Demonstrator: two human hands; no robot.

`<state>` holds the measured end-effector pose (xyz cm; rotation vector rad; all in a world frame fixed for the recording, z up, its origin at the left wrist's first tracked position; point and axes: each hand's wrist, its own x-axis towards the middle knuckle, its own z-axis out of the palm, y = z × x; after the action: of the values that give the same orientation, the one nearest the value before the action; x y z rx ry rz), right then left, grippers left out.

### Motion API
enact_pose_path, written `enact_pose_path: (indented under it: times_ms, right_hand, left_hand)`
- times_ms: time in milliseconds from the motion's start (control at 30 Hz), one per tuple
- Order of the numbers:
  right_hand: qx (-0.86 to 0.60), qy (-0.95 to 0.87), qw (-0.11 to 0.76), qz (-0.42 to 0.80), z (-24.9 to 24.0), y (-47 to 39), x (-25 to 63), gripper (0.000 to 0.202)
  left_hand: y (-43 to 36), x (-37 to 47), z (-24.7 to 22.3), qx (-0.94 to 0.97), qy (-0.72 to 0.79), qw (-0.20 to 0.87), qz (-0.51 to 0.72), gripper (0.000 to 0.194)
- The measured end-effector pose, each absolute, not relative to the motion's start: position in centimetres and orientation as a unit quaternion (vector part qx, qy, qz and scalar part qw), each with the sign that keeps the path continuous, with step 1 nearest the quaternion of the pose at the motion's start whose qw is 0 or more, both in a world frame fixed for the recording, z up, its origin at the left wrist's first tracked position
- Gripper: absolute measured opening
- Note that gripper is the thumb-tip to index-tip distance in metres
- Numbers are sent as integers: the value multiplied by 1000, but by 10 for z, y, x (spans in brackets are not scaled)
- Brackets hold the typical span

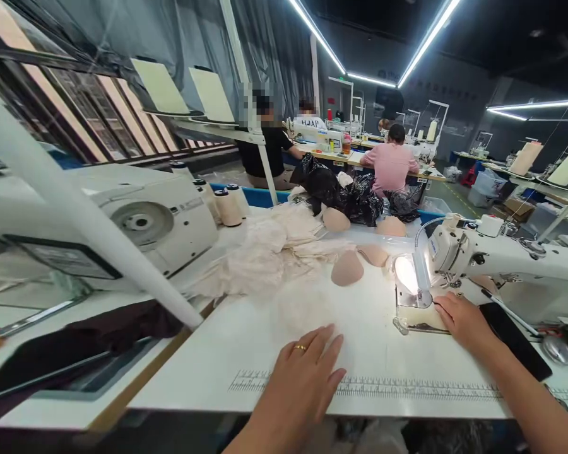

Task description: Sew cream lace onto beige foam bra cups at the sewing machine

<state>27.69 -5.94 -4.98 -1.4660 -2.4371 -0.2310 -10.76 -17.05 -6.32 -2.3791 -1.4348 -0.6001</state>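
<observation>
The left hand (305, 372) was laid palm down on the white desk (189, 378), and its grip was seen to be wide, with the fingers a bit apart and a gold ring (300, 347) worn on one. Its tips were set by a thin pale cloth (307, 309), but whether the cloth was touched could not be told. The right hand (464, 318) was put at the near end of the sewing machine (525, 258), with its tips at the small metal plate (414, 296) below the needle part. It could not be told if its grip was wide or narrow, or if any thing was held. The plate was lit by a bright light. Past the thin cloth, a big heap (260, 252) of cream cloth was spread on the desk, and tan cups (347, 268) were set between the heap and the machine. Two spools (228, 207) were stood upright behind the heap, near its left end. A ruler (421, 388) was seen along the near edge, partly hidden by the left hand. A black phone (515, 340) was placed just beside the right arm. Black bags (322, 183) were piled past the desk.
</observation>
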Motion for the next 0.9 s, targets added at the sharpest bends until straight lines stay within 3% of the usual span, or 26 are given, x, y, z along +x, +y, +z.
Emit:
enact_pose_path:
  times_ms: [133, 233, 400, 533, 733, 833, 900]
  right_hand:
    - [-491, -854, 148, -87, -47, -67, 276, 32]
    - [-471, -861, 179, -69, -46, -76, 272, 29]
    - [-456, -864, 206, 52, -38, -98, 243, 22]
    - [-454, -850, 213, 162, -27, -110, 210, 21]
    - [-495, -784, 258, 273, -27, -116, 170, 20]
    - [-490, -771, 275, 299, -27, -118, 162, 21]
    - [-489, -753, 299, 323, -26, -119, 162, 18]
  left_hand:
    - [-177, -84, -72, -835, -473, 142, -242, 37]
    - [-186, -66, -73, -833, -471, 78, -279, 35]
    - [-202, -61, -50, -838, -383, -134, -366, 26]
    - [-187, -85, -18, -751, -484, -172, -414, 30]
    - [-138, -85, -8, -720, -609, -182, -280, 39]
    - [-126, -68, -6, -748, -590, -205, -224, 17]
    - [-123, -61, -2, -745, -572, -248, -237, 15]
